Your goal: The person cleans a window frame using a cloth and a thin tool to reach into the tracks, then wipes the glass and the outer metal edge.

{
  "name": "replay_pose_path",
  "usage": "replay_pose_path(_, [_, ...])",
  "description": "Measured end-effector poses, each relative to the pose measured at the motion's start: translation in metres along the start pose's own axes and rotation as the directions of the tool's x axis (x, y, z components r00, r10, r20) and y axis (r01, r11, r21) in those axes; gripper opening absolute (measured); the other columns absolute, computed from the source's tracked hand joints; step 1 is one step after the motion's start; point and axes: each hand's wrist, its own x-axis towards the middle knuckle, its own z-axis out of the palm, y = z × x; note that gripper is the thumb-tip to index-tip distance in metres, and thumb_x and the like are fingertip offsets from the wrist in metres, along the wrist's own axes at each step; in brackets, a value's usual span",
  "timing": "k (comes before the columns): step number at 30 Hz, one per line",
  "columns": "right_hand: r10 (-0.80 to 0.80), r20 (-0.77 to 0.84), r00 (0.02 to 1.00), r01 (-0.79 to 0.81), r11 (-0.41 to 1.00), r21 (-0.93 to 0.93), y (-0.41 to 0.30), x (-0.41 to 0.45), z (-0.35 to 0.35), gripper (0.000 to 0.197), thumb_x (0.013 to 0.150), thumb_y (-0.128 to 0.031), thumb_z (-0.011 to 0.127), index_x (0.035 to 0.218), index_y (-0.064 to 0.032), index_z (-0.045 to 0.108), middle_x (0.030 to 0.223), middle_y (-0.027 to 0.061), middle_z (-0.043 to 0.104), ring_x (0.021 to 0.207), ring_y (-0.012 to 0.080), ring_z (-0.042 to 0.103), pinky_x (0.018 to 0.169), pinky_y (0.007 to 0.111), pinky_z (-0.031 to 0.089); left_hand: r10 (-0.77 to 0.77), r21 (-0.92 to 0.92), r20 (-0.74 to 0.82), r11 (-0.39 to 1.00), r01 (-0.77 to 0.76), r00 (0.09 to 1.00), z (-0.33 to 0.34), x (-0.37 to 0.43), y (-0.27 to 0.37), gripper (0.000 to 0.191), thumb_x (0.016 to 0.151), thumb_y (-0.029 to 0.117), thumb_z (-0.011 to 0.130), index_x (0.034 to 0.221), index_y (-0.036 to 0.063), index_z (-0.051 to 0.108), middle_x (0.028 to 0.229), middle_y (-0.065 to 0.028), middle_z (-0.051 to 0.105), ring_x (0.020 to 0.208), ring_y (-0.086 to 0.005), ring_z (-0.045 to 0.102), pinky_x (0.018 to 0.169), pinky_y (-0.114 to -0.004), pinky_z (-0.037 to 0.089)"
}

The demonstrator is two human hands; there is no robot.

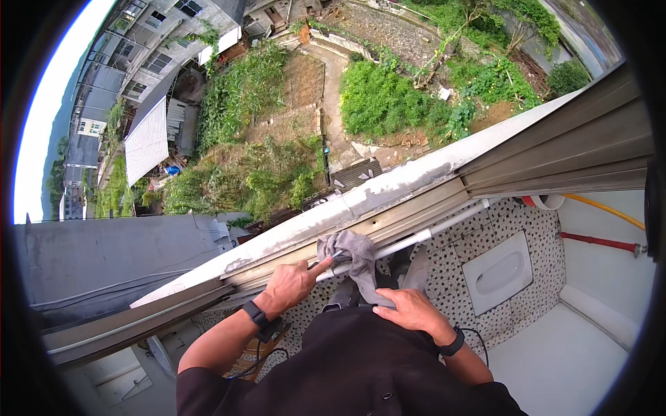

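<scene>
A grey cloth [351, 252] lies bunched over the metal window track [416, 208] and hangs down across a white pipe [403, 244]. My left hand [291, 283] is at the cloth's left side, its index finger extended along a thin tool [338, 255] that reaches onto the cloth; the tool's kind cannot be told. The other fingers are curled, and the grip beneath them is partly hidden. My right hand [408, 309] is by the lower hanging end of the cloth, thumb and fingers apart; whether it pinches the cloth's edge cannot be told.
Outside the open window, beyond the white ledge [359, 200], lie garden plots far below. A sliding window frame [562, 140] stands at right. Indoors are a squat toilet [498, 273] in a speckled tile floor [489, 322], a red hose [598, 242] and a yellow hose [609, 208].
</scene>
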Motion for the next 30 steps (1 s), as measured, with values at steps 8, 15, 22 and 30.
replay_pose_path(8, [-0.105,-0.049,0.993,0.103,0.994,-0.037,0.017,0.016,-0.009,0.052,0.097,-0.04,0.066,0.13,0.0009,0.063,0.102,0.0193,0.075,0.089,0.0359,0.073,0.08,0.043,0.056,0.085,-0.034,-0.136,0.995,-0.09,0.987,0.018,0.026,0.005,0.071,0.092,0.013,0.059,0.158,0.0256,0.037,0.079,-0.0146,0.06,0.06,-0.0272,0.064,0.05,-0.042,0.05])
replay_pose_path(15, [0.521,-0.158,0.839,-0.228,0.599,0.768,0.036,0.025,-0.011,0.059,0.107,-0.058,0.039,0.122,-0.0038,0.058,0.08,0.0048,0.062,0.062,0.0153,0.057,0.059,0.03,0.049,0.241,-0.071,-0.316,0.958,-0.276,0.918,-0.002,0.195,0.099,0.046,0.096,0.022,0.051,0.141,0.0132,0.059,0.076,-0.009,0.071,0.072,-0.0262,0.072,0.061,-0.041,0.053])
replay_pose_path(22, [0.393,-0.26,0.882,-0.104,0.701,0.706,0.007,0.02,-0.014,0.042,0.108,-0.042,0.05,0.118,-0.0034,0.062,0.083,0.0049,0.064,0.062,0.011,0.057,0.054,0.025,0.048,0.064,-0.203,-0.305,0.971,-0.13,0.95,0.018,0.098,0.057,0.036,0.097,0.021,0.053,0.131,0.0172,0.065,0.082,-0.0116,0.073,0.078,-0.0293,0.073,0.066,-0.043,0.055])
replay_pose_path(30, [0.204,0.297,0.933,-0.32,0.848,0.423,-0.055,0.057,0.064,0.045,0.104,-0.035,0.061,0.131,0.0012,0.063,0.082,0.0027,0.065,0.066,0.0084,0.056,0.058,0.025,0.049,-0.267,-0.133,-0.077,0.957,0.256,0.96,0.064,-0.122,-0.048,0.055,0.098,0.017,0.05,0.152,0.0249,0.05,0.069,-0.0118,0.065,0.061,-0.0293,0.066,0.054,-0.045,0.05])
